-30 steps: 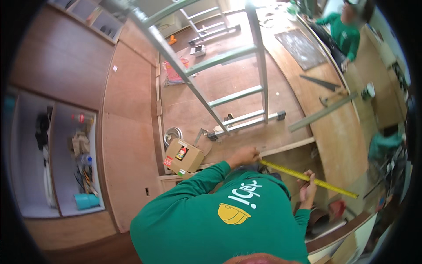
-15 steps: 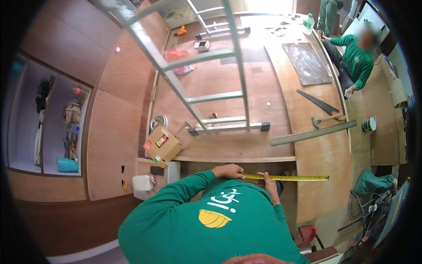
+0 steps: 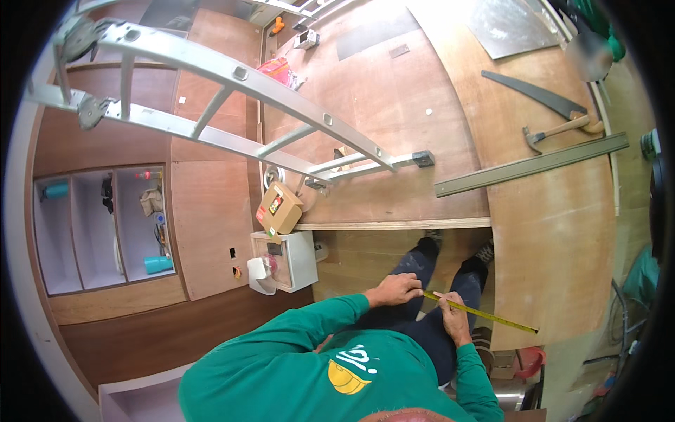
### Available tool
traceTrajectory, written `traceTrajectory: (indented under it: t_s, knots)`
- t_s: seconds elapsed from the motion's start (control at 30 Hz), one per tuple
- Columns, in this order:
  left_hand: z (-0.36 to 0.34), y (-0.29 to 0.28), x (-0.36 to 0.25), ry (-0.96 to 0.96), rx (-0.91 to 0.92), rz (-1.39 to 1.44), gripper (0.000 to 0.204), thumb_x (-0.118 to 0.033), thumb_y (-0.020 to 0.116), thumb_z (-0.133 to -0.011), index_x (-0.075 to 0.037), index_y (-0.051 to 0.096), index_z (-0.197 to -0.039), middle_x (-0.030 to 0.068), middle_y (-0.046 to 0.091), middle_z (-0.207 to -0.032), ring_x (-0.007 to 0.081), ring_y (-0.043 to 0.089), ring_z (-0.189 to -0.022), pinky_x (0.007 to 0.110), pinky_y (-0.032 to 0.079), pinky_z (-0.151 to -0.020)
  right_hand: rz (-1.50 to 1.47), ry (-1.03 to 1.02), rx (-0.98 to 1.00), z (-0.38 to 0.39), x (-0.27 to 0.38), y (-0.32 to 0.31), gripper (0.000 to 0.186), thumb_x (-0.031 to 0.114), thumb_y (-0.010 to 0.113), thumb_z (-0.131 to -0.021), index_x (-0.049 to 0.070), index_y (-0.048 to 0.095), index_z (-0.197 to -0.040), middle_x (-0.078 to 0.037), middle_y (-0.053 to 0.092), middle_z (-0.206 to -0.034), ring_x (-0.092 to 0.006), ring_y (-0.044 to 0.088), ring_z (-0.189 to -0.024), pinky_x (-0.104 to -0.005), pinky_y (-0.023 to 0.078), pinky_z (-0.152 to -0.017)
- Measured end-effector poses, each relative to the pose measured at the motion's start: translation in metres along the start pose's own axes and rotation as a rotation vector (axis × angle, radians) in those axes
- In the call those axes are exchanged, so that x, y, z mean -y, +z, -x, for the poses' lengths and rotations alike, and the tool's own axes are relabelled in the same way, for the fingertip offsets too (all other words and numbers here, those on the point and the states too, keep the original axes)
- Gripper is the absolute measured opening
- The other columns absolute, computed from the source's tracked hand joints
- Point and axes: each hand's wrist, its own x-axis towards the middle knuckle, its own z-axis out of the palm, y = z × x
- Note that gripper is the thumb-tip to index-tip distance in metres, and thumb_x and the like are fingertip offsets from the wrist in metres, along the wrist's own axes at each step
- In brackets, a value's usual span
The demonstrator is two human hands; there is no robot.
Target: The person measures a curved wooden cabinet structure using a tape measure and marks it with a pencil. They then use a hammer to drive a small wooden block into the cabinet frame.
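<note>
My left hand (image 3: 398,288) is closed around one end of a yellow tape measure (image 3: 491,316), whose case is hidden. My right hand (image 3: 453,318) pinches the blade a little to the right. The blade slants down rightward, its free end over the long plywood board (image 3: 550,262). Both hands are in front of my legs (image 3: 470,276), below the raised platform's edge (image 3: 394,224). On that board lie a handsaw (image 3: 524,87), a hammer (image 3: 555,135) and, laid across, a metal straightedge (image 3: 531,165).
An aluminium ladder (image 3: 211,128) spans the platform (image 3: 373,91). A cardboard box (image 3: 280,209) sits above a small white cabinet (image 3: 299,260); shelving (image 3: 60,239) stands left. A co-worker (image 3: 613,43) is partly visible upper right. A red plastic object (image 3: 531,362) and hoses (image 3: 622,316) are lower right.
The view has shifted, bringing my legs and feet into sight. The tape blade, level half a second ago, now slants down to the right. Both hands still hold it.
</note>
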Motion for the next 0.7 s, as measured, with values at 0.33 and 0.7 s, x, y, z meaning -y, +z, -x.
traceTrajectory:
  t_s: [0.33,0.7]
  knots:
    - [-0.07,0.061,0.051,0.138,-0.15,-0.227,0.016,-0.029,0.072,-0.097,-0.014,0.071,-0.102,0.0052,0.062,-0.102,0.0283,0.064,-0.104,0.044,0.052,-0.081,0.718,0.4,-0.052,-0.02,-0.053,-0.023,0.086,0.036,0.079,-0.092,0.007,0.039,-0.163,-0.023,0.044,-0.154,-0.0405,0.044,-0.145,-0.0639,0.038,-0.114]
    - [-0.118,0.055,0.051,0.196,-0.376,-0.087,0.018,-0.023,0.078,-0.089,-0.017,0.074,-0.106,0.001,0.062,-0.103,0.0254,0.062,-0.101,0.039,0.055,-0.079,0.696,0.887,-0.183,-0.069,-0.11,-0.055,0.085,0.039,0.078,-0.09,0.001,0.043,-0.158,-0.032,0.045,-0.155,-0.0501,0.051,-0.139,-0.059,0.048,-0.113]
